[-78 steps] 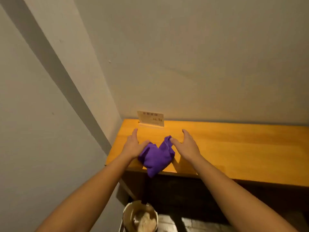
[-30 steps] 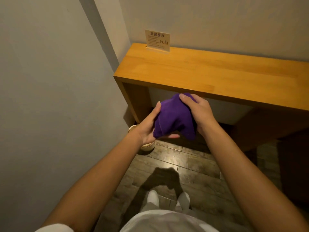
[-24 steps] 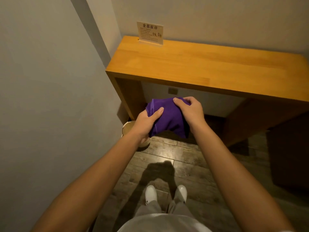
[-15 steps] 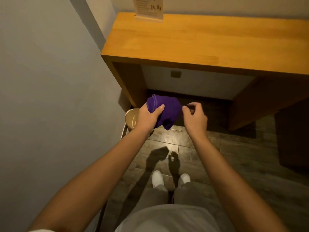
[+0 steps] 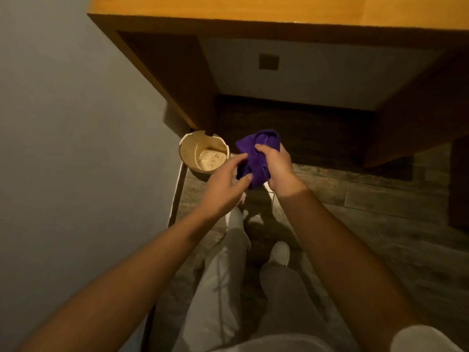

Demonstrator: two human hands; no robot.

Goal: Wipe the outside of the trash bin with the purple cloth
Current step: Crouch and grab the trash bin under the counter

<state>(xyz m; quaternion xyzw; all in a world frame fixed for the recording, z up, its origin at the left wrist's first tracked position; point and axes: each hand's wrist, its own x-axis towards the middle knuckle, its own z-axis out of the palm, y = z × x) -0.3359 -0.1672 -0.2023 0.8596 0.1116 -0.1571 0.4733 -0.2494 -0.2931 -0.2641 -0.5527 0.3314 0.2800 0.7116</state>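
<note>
A small round beige trash bin (image 5: 189, 160) stands on the floor beside the left wall, partly tucked under the desk's left leg, with bits of litter at its bottom. The bunched purple cloth (image 5: 256, 158) hangs in the air just right of the bin. My right hand (image 5: 278, 168) is closed around the cloth from the right. My left hand (image 5: 225, 184) has its fingers spread, fingertips touching the cloth's left side, just below and right of the bin's rim.
A wooden desk (image 5: 228, 8) spans the top, its side panels (image 5: 172, 80) framing a dark recess with a wall socket (image 5: 268, 61). A grey wall (image 5: 76, 148) closes the left side. My legs and white shoes (image 5: 279, 254) stand on the plank floor (image 5: 380, 212).
The view has tilted further down and nearer the floor. The cloth passed from my left hand into my right, and both hands dropped beside the bin, which now shows in full.
</note>
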